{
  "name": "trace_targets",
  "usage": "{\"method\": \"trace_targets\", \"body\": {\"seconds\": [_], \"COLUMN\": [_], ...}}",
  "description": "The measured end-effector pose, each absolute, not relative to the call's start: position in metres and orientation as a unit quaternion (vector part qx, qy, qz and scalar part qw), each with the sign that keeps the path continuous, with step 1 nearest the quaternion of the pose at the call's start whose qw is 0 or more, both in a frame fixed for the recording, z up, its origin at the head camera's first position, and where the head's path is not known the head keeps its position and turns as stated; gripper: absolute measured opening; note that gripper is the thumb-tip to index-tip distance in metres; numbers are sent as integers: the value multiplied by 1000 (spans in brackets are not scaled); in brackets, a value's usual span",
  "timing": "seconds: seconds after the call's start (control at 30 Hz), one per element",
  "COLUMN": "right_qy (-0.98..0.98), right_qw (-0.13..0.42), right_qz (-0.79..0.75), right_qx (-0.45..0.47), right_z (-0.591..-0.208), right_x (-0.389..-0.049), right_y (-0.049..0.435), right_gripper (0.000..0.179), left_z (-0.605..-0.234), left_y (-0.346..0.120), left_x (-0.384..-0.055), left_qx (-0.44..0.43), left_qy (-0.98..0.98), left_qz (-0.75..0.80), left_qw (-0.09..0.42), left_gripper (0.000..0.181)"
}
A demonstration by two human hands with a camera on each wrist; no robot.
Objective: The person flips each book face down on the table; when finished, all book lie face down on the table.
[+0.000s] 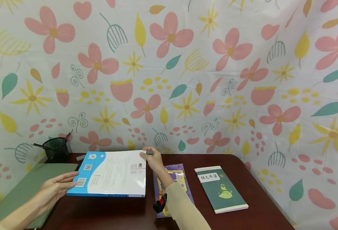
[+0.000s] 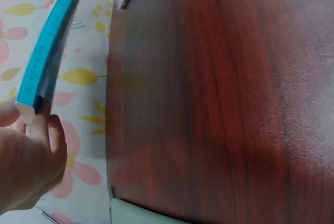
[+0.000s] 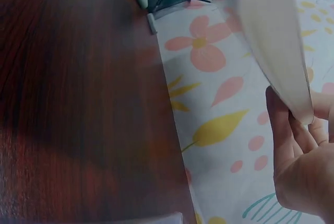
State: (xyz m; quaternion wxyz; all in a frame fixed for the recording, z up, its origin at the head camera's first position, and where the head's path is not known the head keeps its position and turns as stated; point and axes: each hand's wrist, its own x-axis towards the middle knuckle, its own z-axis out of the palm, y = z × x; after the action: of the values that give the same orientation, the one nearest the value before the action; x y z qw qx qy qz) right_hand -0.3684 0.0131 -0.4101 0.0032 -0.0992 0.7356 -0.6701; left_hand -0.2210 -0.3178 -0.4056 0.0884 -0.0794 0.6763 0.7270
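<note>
A thick book with a blue and white cover (image 1: 120, 174) is held up above the dark table, its barcode side facing up. My left hand (image 1: 52, 188) grips its left edge, thumb on top; in the left wrist view that hand (image 2: 34, 156) pinches a corner beside the blue spine (image 2: 44, 41). At the far right corner my right hand (image 1: 154, 161) grips the book. The right wrist view shows the pale page edges (image 3: 276, 41) between the thumb and fingers of the right hand (image 3: 305, 166).
A purple and yellow book (image 1: 176, 175) lies partly under my right forearm. Further right lies a green book (image 1: 222, 190). At left are a green mat or folder (image 1: 53, 169) and a black mesh pen holder (image 1: 56, 153). Behind the table (image 1: 215, 220) hangs a flower-patterned sheet (image 1: 186, 80).
</note>
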Motion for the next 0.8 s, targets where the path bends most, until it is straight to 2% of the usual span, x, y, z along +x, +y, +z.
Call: {"method": "trace_targets", "body": {"seconds": [0.2,0.4,0.57,0.8], "right_qy": [741,739,738,722], "right_qw": [-3,12,14,49], "right_qz": [-665,-667,-668,-685], "right_qx": [-90,-97,-94,-84], "right_z": [-399,-389,-406,-429], "right_x": [-368,-361,-388,-408], "right_y": [13,12,2,-15], "right_gripper": [34,32,35,35], "left_z": [-401,-397,-394,-411], "left_y": [-314,-313,-310,-297], "left_x": [-222,-221,-222,-227], "left_qx": [-63,-39,-47,-112], "left_qy": [691,753,795,841], "left_qz": [713,652,601,528], "left_qw": [95,79,62,39], "left_gripper": [25,55,68,72]}}
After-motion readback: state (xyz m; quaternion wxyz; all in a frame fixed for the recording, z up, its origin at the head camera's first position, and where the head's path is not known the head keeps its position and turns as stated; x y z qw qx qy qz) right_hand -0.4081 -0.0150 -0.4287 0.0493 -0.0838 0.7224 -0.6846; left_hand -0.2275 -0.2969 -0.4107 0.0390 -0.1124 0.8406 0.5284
